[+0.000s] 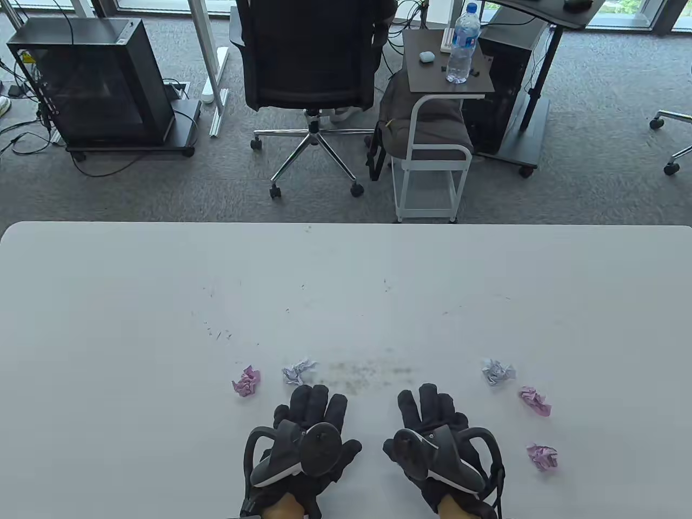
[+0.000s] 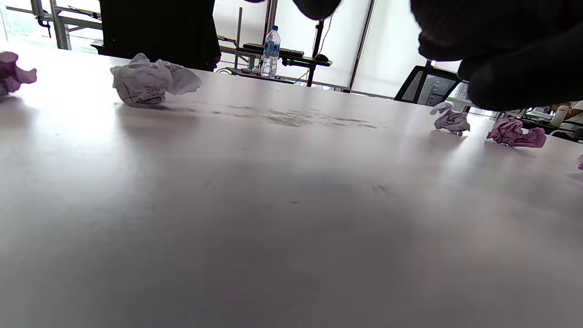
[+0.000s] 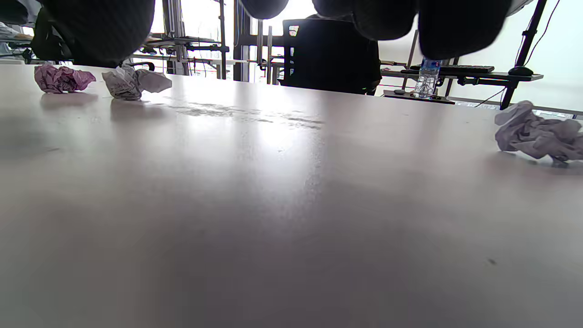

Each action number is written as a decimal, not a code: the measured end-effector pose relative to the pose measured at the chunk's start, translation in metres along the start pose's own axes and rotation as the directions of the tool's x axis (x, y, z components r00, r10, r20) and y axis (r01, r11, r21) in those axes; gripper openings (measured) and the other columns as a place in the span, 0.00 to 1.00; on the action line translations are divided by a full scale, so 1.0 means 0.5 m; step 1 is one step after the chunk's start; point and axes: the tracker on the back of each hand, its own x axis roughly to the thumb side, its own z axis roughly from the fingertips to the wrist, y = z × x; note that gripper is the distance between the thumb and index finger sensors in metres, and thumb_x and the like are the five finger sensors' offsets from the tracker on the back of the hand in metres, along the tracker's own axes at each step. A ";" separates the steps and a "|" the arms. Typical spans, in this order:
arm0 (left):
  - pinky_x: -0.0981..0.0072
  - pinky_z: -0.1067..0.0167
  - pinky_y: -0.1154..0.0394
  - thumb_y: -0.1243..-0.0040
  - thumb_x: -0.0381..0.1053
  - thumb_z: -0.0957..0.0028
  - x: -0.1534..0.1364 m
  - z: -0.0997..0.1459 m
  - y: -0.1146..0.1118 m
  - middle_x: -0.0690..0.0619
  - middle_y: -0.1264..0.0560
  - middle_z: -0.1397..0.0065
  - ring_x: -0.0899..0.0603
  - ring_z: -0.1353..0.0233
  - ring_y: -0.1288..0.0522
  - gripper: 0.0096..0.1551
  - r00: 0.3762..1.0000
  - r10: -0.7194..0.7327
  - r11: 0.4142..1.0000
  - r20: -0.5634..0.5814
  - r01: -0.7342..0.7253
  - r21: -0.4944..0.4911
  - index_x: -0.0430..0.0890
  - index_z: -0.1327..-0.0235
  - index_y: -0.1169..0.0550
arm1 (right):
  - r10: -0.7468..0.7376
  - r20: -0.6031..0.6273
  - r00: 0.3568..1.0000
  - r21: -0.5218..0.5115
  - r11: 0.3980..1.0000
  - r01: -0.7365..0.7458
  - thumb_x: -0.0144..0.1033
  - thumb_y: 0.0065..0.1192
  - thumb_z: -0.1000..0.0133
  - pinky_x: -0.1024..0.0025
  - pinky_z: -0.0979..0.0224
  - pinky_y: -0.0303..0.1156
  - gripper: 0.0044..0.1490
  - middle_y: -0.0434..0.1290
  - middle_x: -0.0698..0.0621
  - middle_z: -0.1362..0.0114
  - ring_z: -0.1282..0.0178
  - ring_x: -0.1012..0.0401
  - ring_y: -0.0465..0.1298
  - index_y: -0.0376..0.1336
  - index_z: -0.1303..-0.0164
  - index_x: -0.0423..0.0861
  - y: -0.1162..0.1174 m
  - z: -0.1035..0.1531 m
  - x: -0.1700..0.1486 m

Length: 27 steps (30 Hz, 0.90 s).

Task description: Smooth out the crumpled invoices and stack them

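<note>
- Left hand (image 1: 311, 432), bottom centre: I see fingers flat, holding nothing.
- Right hand (image 1: 432, 432): likewise, it seems.
- Five paper balls on the table (image 1: 135, 303): pink (image 1: 246, 381) and white (image 1: 299, 371) lower left; white (image 1: 498, 372), pink (image 1: 536, 401), pink (image 1: 542, 456) lower right.

Your white worktop (image 1: 346, 281) carries faint dark smudges near its front. Beyond its far edge you have grey carpet (image 1: 135, 189). A black office chair (image 1: 309, 59) on a chrome star base stands in the middle, a dark computer case (image 1: 89, 81) on a wheeled stand to its left. To its right, a white side cart (image 1: 432, 157) holds a water bottle (image 1: 463, 46). Daylight comes through windows (image 3: 200, 18) behind.
</note>
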 end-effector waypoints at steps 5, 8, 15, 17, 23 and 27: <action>0.19 0.34 0.49 0.49 0.67 0.37 0.000 -0.001 -0.001 0.36 0.57 0.17 0.21 0.19 0.59 0.46 1.000 -0.004 1.000 -0.005 0.004 -0.001 0.41 0.16 0.45 | -0.004 0.002 1.000 0.004 1.000 0.004 0.66 0.53 0.43 0.33 0.33 0.64 0.54 0.41 0.29 0.18 0.25 0.32 0.54 0.40 0.20 0.45 0.000 0.000 0.000; 0.20 0.34 0.49 0.49 0.66 0.37 -0.001 -0.002 -0.003 0.36 0.57 0.17 0.21 0.19 0.59 0.46 1.000 0.013 1.000 -0.016 -0.013 -0.008 0.41 0.16 0.44 | -0.013 0.001 1.000 0.003 1.000 0.013 0.65 0.54 0.43 0.33 0.33 0.64 0.53 0.42 0.29 0.18 0.25 0.32 0.55 0.40 0.20 0.45 0.000 0.000 -0.001; 0.24 0.33 0.45 0.48 0.62 0.36 -0.018 -0.004 -0.021 0.34 0.58 0.19 0.19 0.21 0.58 0.43 0.995 0.041 0.998 -0.086 -0.045 -0.048 0.38 0.17 0.43 | -0.047 -0.011 0.999 0.008 0.999 0.047 0.64 0.54 0.42 0.34 0.33 0.65 0.53 0.42 0.29 0.18 0.25 0.32 0.55 0.40 0.20 0.44 -0.002 0.002 -0.007; 0.25 0.33 0.44 0.47 0.60 0.36 -0.021 -0.008 -0.027 0.34 0.59 0.19 0.19 0.21 0.58 0.43 0.994 0.047 0.996 -0.102 -0.055 -0.076 0.38 0.17 0.43 | -0.060 -0.012 0.998 0.017 0.998 0.061 0.63 0.55 0.42 0.34 0.33 0.65 0.53 0.43 0.28 0.18 0.25 0.32 0.56 0.40 0.20 0.44 0.001 0.005 -0.009; 0.34 0.33 0.37 0.48 0.57 0.35 -0.049 -0.046 -0.013 0.35 0.69 0.23 0.22 0.23 0.48 0.44 0.975 0.058 0.991 -0.214 -0.081 -0.103 0.38 0.18 0.52 | -0.092 -0.021 0.996 0.034 0.995 0.093 0.62 0.55 0.41 0.35 0.33 0.66 0.52 0.42 0.28 0.18 0.25 0.32 0.56 0.40 0.20 0.44 0.004 0.001 -0.014; 0.44 0.38 0.30 0.49 0.53 0.34 -0.077 -0.094 -0.005 0.33 0.69 0.24 0.26 0.28 0.37 0.42 0.951 0.094 0.990 -0.295 -0.120 -0.069 0.39 0.19 0.54 | -0.109 -0.013 0.994 0.040 0.993 0.109 0.62 0.55 0.41 0.35 0.33 0.66 0.52 0.43 0.28 0.18 0.25 0.33 0.56 0.40 0.20 0.44 0.004 0.001 -0.014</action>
